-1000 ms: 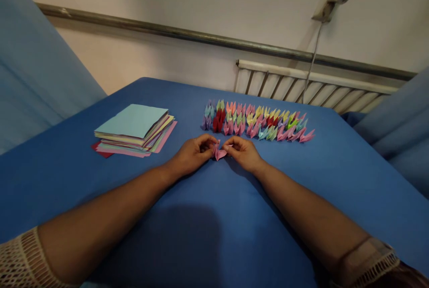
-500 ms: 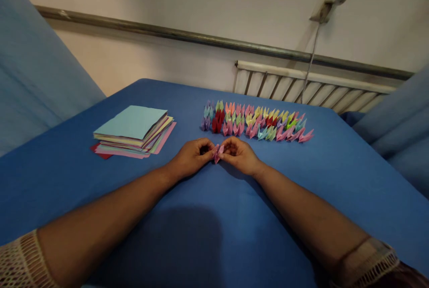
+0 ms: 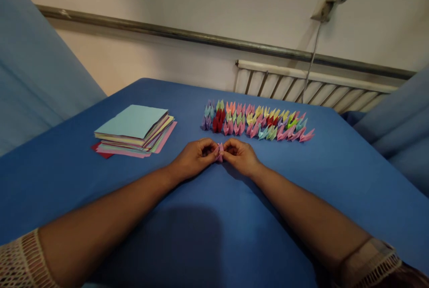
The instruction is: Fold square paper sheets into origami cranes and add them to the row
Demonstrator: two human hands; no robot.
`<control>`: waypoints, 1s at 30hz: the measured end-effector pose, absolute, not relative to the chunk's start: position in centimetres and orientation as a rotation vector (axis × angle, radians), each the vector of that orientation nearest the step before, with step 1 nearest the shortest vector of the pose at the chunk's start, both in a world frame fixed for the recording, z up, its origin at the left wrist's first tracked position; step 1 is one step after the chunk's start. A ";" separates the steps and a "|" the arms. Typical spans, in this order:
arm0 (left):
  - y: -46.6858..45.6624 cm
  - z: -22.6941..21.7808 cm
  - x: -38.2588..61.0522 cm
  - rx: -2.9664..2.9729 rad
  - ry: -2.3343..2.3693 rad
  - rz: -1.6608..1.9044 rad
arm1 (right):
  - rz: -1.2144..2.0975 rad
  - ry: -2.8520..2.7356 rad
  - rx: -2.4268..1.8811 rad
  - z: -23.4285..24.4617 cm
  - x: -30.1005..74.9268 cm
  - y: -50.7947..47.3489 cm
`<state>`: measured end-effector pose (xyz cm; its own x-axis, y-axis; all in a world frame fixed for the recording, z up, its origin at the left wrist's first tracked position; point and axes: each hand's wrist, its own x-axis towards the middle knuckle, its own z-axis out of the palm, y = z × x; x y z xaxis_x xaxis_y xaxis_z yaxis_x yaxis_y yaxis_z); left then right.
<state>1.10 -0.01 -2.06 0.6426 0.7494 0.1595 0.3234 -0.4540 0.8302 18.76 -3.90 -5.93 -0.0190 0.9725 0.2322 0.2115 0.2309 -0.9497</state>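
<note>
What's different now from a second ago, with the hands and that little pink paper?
The left hand and right hand have drawn closer together, squeezing the pink folded piece. Its flaps were spread out a second ago and are now pinched narrow between the fingertips. Both hands kept hold of it throughout. The stack of coloured sheets and the rows of folded pieces have not moved.

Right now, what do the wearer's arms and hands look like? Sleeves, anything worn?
Both forearms are bare. The left hand and right hand have no gloves, and no ring or watch shows. The left sleeve is cream open-knit mesh. The right sleeve matches it, with a scalloped edge.
</note>
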 end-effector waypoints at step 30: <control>0.5 -2.6 1.2 1.762 0.792 0.670 | 0.856 -1.567 -1.175 -5.4 18.6 -4.6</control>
